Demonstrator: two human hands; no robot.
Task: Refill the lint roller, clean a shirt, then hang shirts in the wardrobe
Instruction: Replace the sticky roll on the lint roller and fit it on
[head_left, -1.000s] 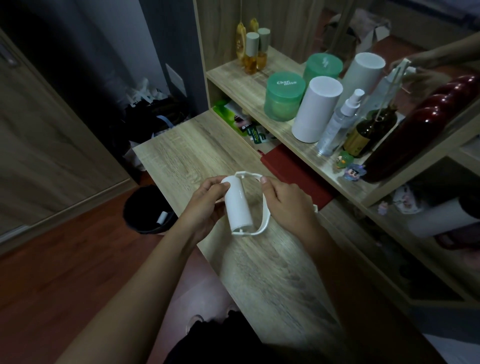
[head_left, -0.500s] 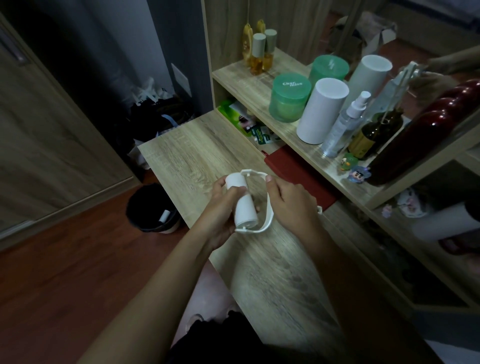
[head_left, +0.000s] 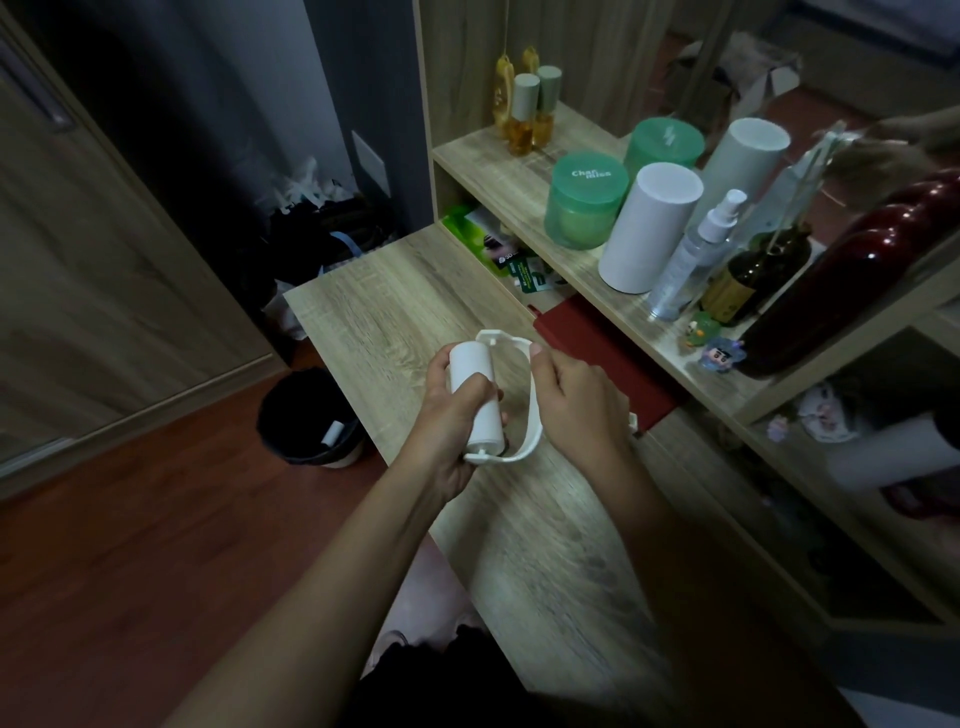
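Observation:
Above the wooden table (head_left: 363, 317) I hold a white lint roller. My left hand (head_left: 452, 421) is wrapped around its white refill roll (head_left: 475, 387). The roll's near end sits on the pin of the white frame (head_left: 524, 410). Its far end is swung out to the left, clear of the frame's far arm. My right hand (head_left: 576, 400) grips the frame's curved back and hides the handle. No shirt or hanger is in view.
A black waste bin (head_left: 306, 421) with a white tube inside stands on the floor left of the table. A red pouch (head_left: 608, 353) lies at the table's right edge. The shelf (head_left: 498, 171) holds white cylinders (head_left: 649, 228), green jars (head_left: 584, 208) and bottles.
My left hand closed further around the roll and tilted its far end leftward, out of the frame's far arm. Both hands stayed over the same spot on the table.

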